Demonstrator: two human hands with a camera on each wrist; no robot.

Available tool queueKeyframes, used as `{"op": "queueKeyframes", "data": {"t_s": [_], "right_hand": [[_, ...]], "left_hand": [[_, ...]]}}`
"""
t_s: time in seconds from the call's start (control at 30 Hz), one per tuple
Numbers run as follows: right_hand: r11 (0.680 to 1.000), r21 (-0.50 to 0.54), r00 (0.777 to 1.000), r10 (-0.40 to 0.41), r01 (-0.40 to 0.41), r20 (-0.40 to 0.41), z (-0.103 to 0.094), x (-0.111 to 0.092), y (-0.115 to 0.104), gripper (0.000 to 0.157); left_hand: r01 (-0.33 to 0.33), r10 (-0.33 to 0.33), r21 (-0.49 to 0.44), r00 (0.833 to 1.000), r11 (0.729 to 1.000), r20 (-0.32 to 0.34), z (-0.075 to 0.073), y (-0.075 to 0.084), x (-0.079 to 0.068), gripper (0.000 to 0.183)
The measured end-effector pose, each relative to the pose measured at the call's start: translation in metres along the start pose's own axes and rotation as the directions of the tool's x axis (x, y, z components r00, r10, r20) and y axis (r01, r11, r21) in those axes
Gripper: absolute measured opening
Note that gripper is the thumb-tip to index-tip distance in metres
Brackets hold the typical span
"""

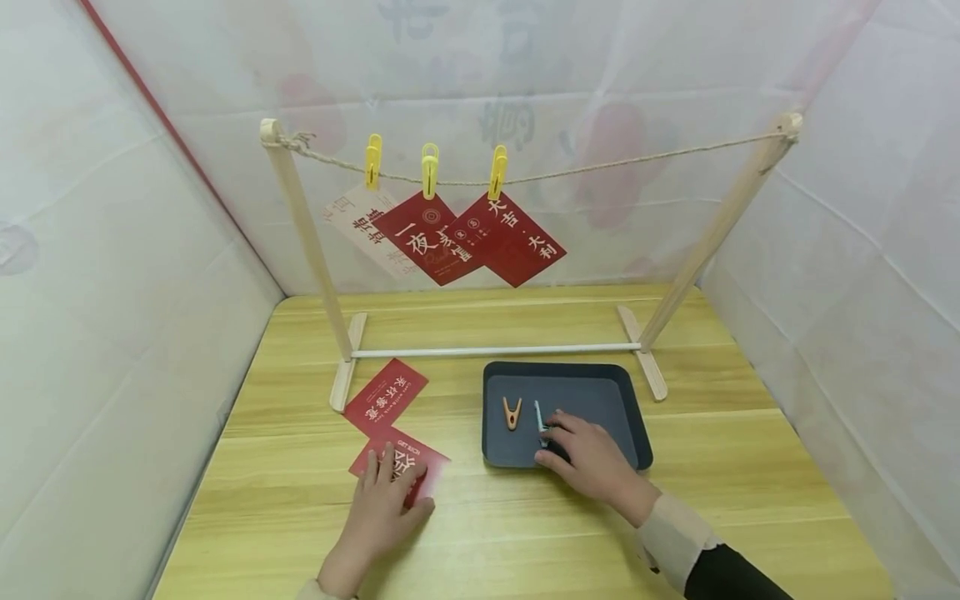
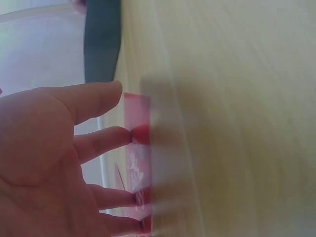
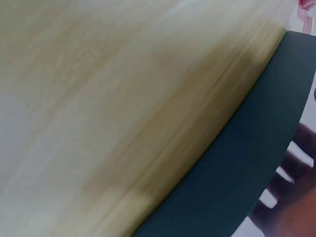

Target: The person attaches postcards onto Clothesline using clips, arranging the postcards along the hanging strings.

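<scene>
My left hand (image 1: 382, 508) lies over a pink-red card (image 1: 432, 460) with white lettering, flat on the table. In the left wrist view its fingers are spread, fingertips touching the card (image 2: 137, 113). A second red card (image 1: 386, 392) lies just beyond, corner to corner with the first. My right hand (image 1: 588, 458) is down in the dark grey tray (image 1: 491, 450), thumb and fingertips around a light blue clothespin (image 1: 537, 414). The fingers partly cover that clothespin; I cannot tell whether they pinch it. To its left in the tray lies an orange clothespin (image 1: 512, 414).
Behind the tray stands a wooden frame (image 1: 307, 225) with a twine line (image 1: 600, 167) between its posts. Yellow clothespins (image 1: 430, 171) hold a pale card (image 1: 352, 218) and two red cards (image 1: 525, 242) on it. A white rod (image 1: 495, 350) joins the feet. Fabric walls enclose the table.
</scene>
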State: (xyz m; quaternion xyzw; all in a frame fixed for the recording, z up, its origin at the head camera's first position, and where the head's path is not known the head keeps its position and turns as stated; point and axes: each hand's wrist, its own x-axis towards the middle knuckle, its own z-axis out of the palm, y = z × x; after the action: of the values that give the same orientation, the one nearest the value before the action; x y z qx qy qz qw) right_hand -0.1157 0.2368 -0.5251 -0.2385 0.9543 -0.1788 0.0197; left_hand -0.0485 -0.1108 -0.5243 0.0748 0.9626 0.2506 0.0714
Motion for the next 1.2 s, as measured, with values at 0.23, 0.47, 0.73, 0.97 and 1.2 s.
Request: {"op": "queueKeyframes", "data": {"t_s": [0.23,0.47,0.73,0.97,1.2], "right_hand": [[0.997,-0.074,0.995,-0.007,-0.001,-0.103,0.004,0.014,-0.002,0.023],[0.984,-0.152,0.995,0.082,-0.089,-0.054,0.001,0.024,-0.012,0.052],[0.942,-0.249,0.972,0.236,-0.227,0.009,0.002,0.022,-0.005,0.059],[0.970,-0.158,0.983,0.183,-0.182,-0.009,0.000,0.021,-0.004,0.056],[0.968,-0.114,0.974,0.228,-0.225,0.006,0.001,0.019,-0.001,0.061]], "left_hand": [[-0.029,0.024,-0.052,0.997,0.998,-0.079,-0.004,0.007,0.001,0.029],[0.024,-0.027,-0.023,0.990,0.999,-0.140,-0.005,0.003,0.005,0.041],[0.081,-0.075,0.030,0.984,0.996,-0.163,-0.003,-0.009,0.004,0.066],[0.045,-0.032,0.062,0.980,0.997,-0.198,-0.002,-0.013,0.009,0.074],[0.044,-0.046,-0.017,0.987,0.999,-0.155,-0.003,-0.014,0.012,0.079]]}}
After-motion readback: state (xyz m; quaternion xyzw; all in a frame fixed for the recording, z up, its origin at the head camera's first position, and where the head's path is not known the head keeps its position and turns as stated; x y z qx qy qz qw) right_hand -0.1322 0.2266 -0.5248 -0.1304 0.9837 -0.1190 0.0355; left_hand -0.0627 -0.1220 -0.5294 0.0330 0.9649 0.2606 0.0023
